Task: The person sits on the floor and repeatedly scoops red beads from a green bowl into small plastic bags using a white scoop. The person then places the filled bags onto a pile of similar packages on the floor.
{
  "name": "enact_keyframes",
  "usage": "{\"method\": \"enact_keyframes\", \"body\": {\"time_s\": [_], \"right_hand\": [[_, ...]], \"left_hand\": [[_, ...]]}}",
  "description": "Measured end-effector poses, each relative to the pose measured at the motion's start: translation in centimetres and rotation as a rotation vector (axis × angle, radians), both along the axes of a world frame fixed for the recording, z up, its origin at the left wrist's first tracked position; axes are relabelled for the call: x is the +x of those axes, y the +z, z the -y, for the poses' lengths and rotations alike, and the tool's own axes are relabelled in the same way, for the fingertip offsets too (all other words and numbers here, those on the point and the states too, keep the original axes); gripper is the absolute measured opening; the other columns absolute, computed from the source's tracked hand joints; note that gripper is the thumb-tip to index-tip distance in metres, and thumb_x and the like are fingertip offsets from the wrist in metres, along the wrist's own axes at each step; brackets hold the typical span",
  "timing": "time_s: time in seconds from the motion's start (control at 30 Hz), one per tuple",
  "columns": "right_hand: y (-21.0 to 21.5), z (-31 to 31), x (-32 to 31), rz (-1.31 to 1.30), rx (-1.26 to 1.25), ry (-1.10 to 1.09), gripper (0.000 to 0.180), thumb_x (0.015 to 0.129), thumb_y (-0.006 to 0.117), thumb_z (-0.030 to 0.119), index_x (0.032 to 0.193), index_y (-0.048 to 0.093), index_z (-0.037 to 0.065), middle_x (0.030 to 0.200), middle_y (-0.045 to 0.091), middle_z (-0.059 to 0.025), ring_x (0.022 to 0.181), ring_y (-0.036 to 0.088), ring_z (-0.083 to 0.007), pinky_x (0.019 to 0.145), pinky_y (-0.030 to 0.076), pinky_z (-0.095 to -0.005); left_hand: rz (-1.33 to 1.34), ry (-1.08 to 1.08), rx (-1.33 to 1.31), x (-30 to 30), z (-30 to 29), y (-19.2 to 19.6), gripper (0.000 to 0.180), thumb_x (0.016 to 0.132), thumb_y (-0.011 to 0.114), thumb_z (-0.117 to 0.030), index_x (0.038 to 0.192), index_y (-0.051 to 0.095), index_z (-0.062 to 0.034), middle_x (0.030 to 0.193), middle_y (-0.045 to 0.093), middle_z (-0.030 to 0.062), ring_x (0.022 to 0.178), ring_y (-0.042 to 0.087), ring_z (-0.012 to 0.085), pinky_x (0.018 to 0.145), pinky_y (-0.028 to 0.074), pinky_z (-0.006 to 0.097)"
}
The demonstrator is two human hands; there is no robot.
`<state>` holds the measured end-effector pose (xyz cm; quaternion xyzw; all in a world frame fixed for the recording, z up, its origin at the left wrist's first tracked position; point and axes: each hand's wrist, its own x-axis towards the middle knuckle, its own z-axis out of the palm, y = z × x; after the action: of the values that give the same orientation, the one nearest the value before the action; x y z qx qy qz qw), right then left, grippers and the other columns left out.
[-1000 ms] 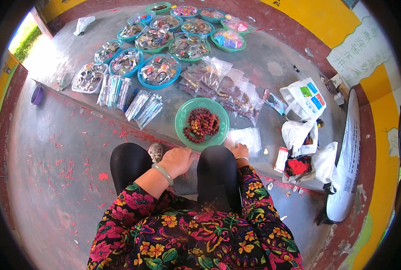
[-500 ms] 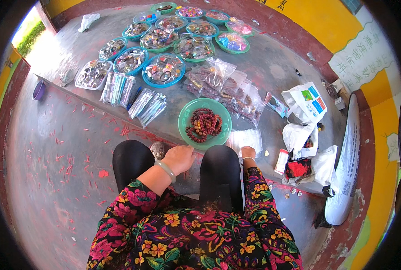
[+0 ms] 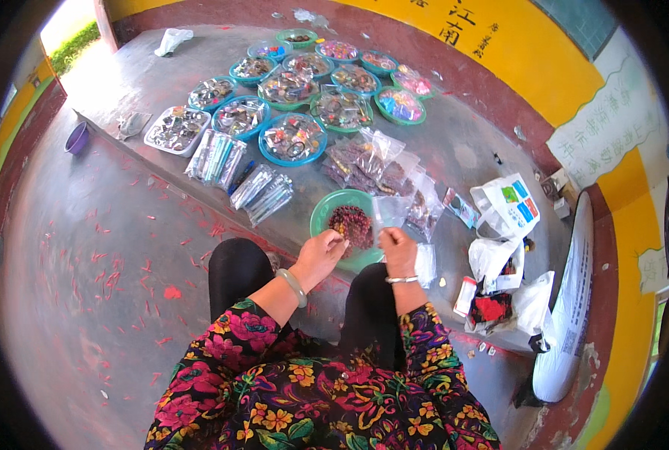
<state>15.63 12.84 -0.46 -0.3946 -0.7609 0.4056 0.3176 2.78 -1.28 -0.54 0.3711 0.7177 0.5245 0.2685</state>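
A green plastic bowl (image 3: pixel 322 208) stands in front of my knees, holding a heap of dark red bead bracelets (image 3: pixel 349 223). At the bowl's near left rim is my left hand (image 3: pixel 319 256), its fingers closed in a pinch; what they hold, if anything, is too small to make out. My right hand (image 3: pixel 400 255) is raised at the bowl's right side, fingers closed on a small clear plastic bag (image 3: pixel 389 211) that stands up over the rim. More flat clear bags (image 3: pixel 425 264) lie beside that hand, partly hidden by it.
Bagged bead bracelets (image 3: pixel 383 169) lie beyond the bowl. Bundles of pens (image 3: pixel 262 193) and several basins of small packaged goods (image 3: pixel 292 139) spread to the far left. White shopping bags (image 3: pixel 505 206) and a long silver roll (image 3: pixel 571 300) are at right. A ledge edge (image 3: pixel 177 193) crosses the floor.
My right hand has come in from the bags at right and now holds a clear bag up by the bowl. The left hand has moved to the bowl's rim. The view has shifted.
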Motion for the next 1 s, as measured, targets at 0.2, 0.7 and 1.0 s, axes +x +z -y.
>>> {"method": "enact_keyframes", "body": {"time_s": [0.2, 0.7, 1.0], "right_hand": [[1.1, 6.4, -3.5, -0.009, 0.495, 0.175, 0.007, 0.073, 0.058, 0.008, 0.079, 0.059, 0.004, 0.074, 0.058, -0.0138, 0.068, 0.058, -0.0315, 0.059, 0.046, -0.0375], [-0.9, 5.0, -2.7, -0.118, 0.055, 0.362, 0.016, 0.076, 0.062, 0.011, 0.088, 0.064, 0.001, 0.078, 0.063, -0.0066, 0.07, 0.059, -0.0161, 0.061, 0.046, -0.0262], [-1.3, 4.5, -2.9, -0.139, -0.517, 0.398, 0.016, 0.08, 0.06, 0.016, 0.086, 0.064, 0.002, 0.068, 0.058, 0.0009, 0.057, 0.05, -0.0063, 0.052, 0.04, -0.0195]], "left_hand": [[0.461, 0.032, 0.053, -0.9, 0.1, 0.1, 0.021, 0.083, 0.059, -0.017, 0.08, 0.056, 0.0037, 0.07, 0.057, 0.0048, 0.064, 0.055, 0.0111, 0.057, 0.045, 0.024], [0.678, 0.034, 0.074, -0.9, 0.6, 0.5, 0.014, 0.086, 0.053, -0.011, 0.085, 0.057, 0.002, 0.077, 0.059, 0.0051, 0.065, 0.057, 0.0121, 0.058, 0.047, 0.023], [0.496, -0.003, -0.01, -1.3, 1.1, 0.8, 0.016, 0.085, 0.056, -0.016, 0.082, 0.059, -0.0008, 0.073, 0.061, 0.0048, 0.063, 0.057, 0.0106, 0.058, 0.045, 0.024]]}}
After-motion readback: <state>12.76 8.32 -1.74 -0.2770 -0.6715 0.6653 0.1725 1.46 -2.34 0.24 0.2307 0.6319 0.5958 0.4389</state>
